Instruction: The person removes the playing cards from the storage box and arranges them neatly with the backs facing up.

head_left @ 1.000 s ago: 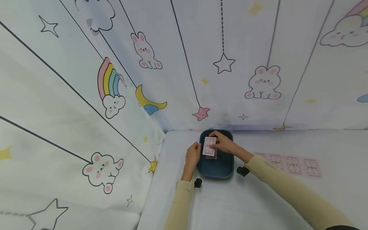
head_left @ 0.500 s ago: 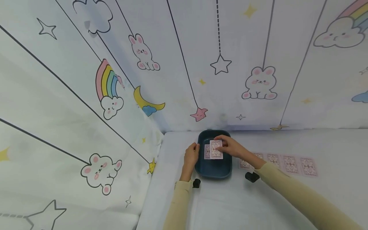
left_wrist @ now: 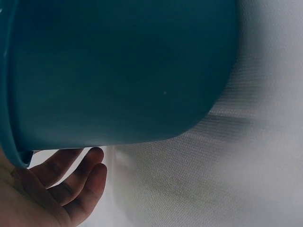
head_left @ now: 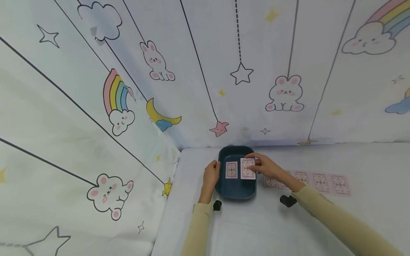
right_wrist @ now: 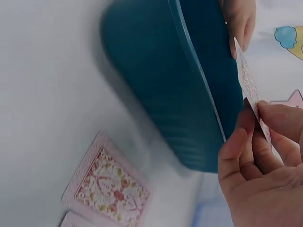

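A dark teal plastic bin (head_left: 236, 193) stands on the white-covered table, and one playing card (head_left: 231, 170) lies back up inside it. My left hand (head_left: 211, 174) grips the bin's left rim; in the left wrist view its curled fingers (left_wrist: 90, 189) show beside the outer wall. Above the bin's right side, my right hand (head_left: 268, 168) pinches another playing card (head_left: 246, 170), its patterned back turned up. The right wrist view shows that card (right_wrist: 247, 80) edge-on between thumb and fingers, over the rim.
Several playing cards (head_left: 321, 182) lie back up in a row on the table (head_left: 256, 227) to the bin's right, the nearest partly behind my right forearm. Close behind the bin rises a printed cloth wall (head_left: 195, 81), with another along the left.
My right hand has carried its card rightward across the bin, uncovering the card lying inside. My left hand stays at the rim. The head view has shifted slightly.
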{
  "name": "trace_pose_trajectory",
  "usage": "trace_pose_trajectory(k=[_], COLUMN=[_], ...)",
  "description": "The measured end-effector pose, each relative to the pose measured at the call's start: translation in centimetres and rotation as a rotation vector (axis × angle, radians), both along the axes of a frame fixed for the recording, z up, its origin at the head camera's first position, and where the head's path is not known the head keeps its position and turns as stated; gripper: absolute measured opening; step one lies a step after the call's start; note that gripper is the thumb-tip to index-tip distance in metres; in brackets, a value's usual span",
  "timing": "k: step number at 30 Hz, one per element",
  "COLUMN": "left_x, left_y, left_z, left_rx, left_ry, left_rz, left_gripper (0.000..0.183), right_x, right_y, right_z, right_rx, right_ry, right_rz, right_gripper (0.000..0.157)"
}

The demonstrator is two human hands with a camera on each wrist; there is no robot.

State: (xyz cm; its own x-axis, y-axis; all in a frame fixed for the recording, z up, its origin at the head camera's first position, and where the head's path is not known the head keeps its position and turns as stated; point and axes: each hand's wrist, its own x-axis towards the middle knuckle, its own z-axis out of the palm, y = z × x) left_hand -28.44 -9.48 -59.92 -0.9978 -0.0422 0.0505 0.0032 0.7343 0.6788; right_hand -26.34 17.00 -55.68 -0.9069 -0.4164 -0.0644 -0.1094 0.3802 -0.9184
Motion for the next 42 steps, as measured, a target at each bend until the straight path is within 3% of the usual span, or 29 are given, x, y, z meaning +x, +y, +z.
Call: trace_pose_trajectory(k=[5,15,26,42], left_x=[0.0,0.1,0.4,0.4], left_y=[0.0,0.0,-0.1,-0.1], left_z=[0.1,0.1,0.1,0.2], left_rx=[0.001,-0.016,0.005,0.006], left_ry=[-0.002,-0.034,-0.017,-0.002], left_rz=[0.002,0.002,-0.019,-0.022], left_gripper=[0.03,0.03,0.03,0.029], right_x=[0.1,0.9,1.5,2.6], right_y=[0.9,2.7,5.4,8.3], right_z=[0.0,-0.2,-1.0,-1.3], right_rx=[0.03,-0.03,0.057,0.073], right_ry=[0.028,0.017,0.09,0.055], right_rz=[-0.01,-0.015,-0.043,-0.071], right_gripper=[0.049,0.052,0.049,0.05])
